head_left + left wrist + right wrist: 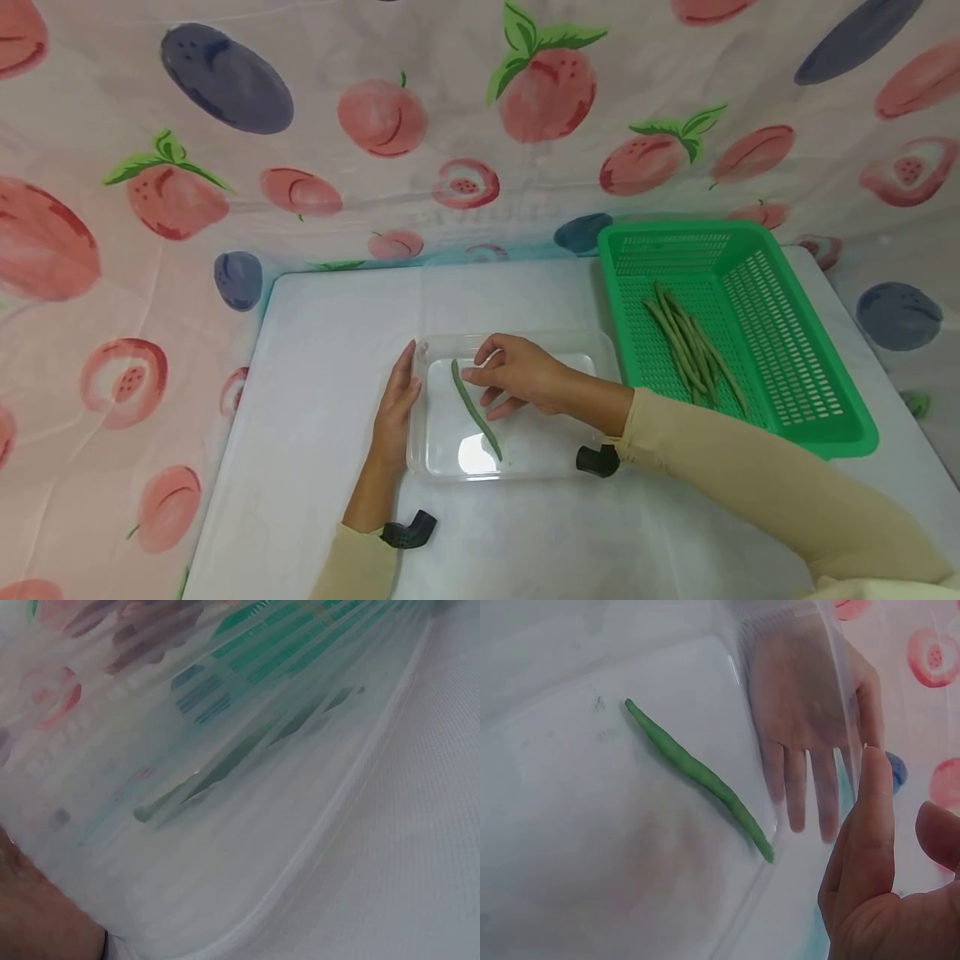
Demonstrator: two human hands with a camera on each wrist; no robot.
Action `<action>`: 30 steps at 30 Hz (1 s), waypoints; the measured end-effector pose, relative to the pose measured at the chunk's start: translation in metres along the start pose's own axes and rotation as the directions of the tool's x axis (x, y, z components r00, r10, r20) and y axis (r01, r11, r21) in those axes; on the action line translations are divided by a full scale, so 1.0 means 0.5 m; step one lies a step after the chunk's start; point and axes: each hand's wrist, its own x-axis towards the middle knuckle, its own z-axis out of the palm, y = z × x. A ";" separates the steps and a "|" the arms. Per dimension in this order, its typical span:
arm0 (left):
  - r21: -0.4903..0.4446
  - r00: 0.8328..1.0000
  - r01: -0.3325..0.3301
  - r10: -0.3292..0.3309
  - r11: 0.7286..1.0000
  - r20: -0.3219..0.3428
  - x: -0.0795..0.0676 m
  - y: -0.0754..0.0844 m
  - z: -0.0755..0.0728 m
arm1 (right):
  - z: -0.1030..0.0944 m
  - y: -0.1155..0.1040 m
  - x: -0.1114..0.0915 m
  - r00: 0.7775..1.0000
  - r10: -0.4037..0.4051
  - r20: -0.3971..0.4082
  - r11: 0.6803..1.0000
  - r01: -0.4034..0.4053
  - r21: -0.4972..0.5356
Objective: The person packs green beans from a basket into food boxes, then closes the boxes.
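Observation:
A single green bean (475, 408) lies slantwise on the floor of a clear plastic container (543, 454). My left hand (392, 410) rests with straight fingers along the container's left side; through the wall its palm (799, 697) shows in the right wrist view. Over the container, just right of the bean, hovers my right hand (525, 375), its fingers loosely bent and holding nothing. From the right wrist, the bean (697, 772) appears whole, apart from the right fingers (874, 817). Seen through the ribbed wall in the left wrist view, the bean (232, 761) looks broken up.
To the right stands a green plastic basket (813, 333) with a bundle of several green beans (693, 346) in it. Both things stand on a white-covered table (322, 333). A fruit-print curtain (300, 75) hangs behind and beside the table.

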 end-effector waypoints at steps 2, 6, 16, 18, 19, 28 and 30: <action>-0.004 1.000 0.000 0.000 1.000 0.001 0.000 0.000 -0.001 | -0.011 -0.006 -0.010 1.000 -0.009 -0.006 1.000 0.009 -0.006; -0.005 1.000 -0.005 0.005 1.000 -0.001 0.000 -0.001 -0.001 | -0.041 -0.018 -0.029 0.999 -0.039 -0.008 0.999 0.039 0.005; -0.003 1.000 -0.001 0.001 1.000 0.003 0.001 -0.003 -0.001 | -0.147 -0.042 -0.086 0.990 -0.130 -0.064 0.989 0.134 0.069; 0.004 1.000 -0.002 0.002 1.000 0.004 0.001 -0.001 -0.001 | -0.171 -0.046 -0.099 0.988 -0.141 -0.062 0.986 0.146 0.081; 0.007 1.000 -0.002 0.002 1.000 0.004 0.001 -0.001 -0.001 | -0.184 -0.047 -0.105 0.987 -0.148 -0.059 0.984 0.153 0.088; 0.012 1.000 0.008 -0.008 1.000 -0.005 0.001 0.000 0.001 | -0.308 -0.035 -0.153 0.973 -0.211 -0.098 0.965 0.223 0.139; 0.013 1.000 0.011 -0.011 1.000 -0.006 0.002 0.000 0.001 | -0.337 -0.029 -0.159 0.969 -0.217 -0.118 0.966 0.231 0.120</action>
